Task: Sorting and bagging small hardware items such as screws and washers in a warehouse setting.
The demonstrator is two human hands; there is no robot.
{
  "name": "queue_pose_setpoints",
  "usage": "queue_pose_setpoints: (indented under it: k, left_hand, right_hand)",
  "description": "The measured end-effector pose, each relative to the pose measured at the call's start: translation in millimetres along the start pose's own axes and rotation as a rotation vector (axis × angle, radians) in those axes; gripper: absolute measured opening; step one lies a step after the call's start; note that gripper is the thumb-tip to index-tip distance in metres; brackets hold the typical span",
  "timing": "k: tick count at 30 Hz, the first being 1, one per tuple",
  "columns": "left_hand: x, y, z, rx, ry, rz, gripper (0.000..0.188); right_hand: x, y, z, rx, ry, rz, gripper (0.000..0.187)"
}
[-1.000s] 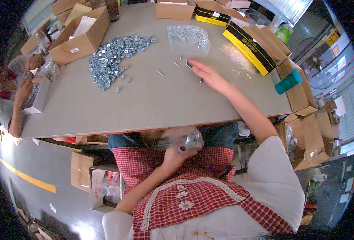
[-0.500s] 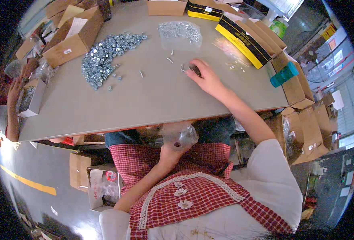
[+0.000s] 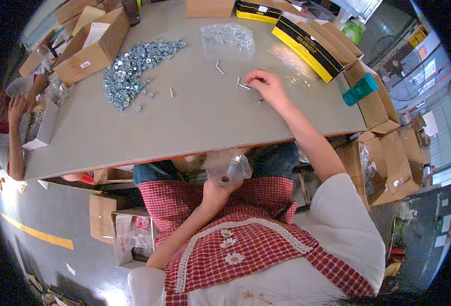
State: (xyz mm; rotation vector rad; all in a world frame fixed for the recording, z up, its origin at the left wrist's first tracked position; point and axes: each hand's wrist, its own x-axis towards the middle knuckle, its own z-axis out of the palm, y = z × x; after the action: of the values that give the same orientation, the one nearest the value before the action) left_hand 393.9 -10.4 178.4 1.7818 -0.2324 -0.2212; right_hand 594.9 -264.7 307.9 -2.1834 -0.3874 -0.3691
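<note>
Over the table (image 3: 184,122), my right hand (image 3: 270,86) is closed in a pinch, its fingertips at a couple of small silver screws (image 3: 243,86); one screw's end seems to lie between finger and thumb. Another loose screw (image 3: 219,67) lies further left, and one more (image 3: 172,92) lies near the heap. My left hand (image 3: 218,190) is down at my lap below the table edge, closed around a clear plastic bag (image 3: 220,166); what is in the bag cannot be made out. A flat clear bag of screws (image 3: 228,41) rests beyond my right hand.
A heap of small silver nut-like pieces (image 3: 128,76) spreads at the left. Black-and-yellow boxes (image 3: 307,48) and a teal bottle (image 3: 360,90) stand at the right. Cardboard boxes (image 3: 90,56) sit far left. Another person's hand (image 3: 19,107) is beside a white box (image 3: 42,125).
My right hand has shifted slightly right, its fingers drawing into a pinch. Loose screws on the table lie in different places. My left hand and its bag stay nearly still.
</note>
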Motion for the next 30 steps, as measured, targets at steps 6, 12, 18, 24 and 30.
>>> queue_pose_setpoints:
  k: [6, 12, 18, 24, 30]
  left_hand:
    - [-3, 7, 0, 0.147, 0.019, -0.044, 0.044]
    - [-3, 6, 2, 0.036, -0.016, -0.078, 0.042]
    - [2, 8, 6, 0.046, 0.146, 0.047, 0.049]
    - [10, 10, 6, 0.065, 0.126, 0.054, 0.054]
    - [9, 1, 9, 0.085, 0.133, 0.022, 0.056]
  right_hand:
    - [-25, -13, 1, 0.228, -0.099, 0.102, 0.026]
    - [-57, -35, 16, 0.297, -0.185, 0.059, 0.021]
    - [-80, -100, 33, 0.443, -0.509, 0.083, 0.017]
    - [-89, -127, 48, 0.830, -0.651, 0.103, 0.017]
    - [-44, -116, 98, -0.018, -0.426, -0.420, 0.034]
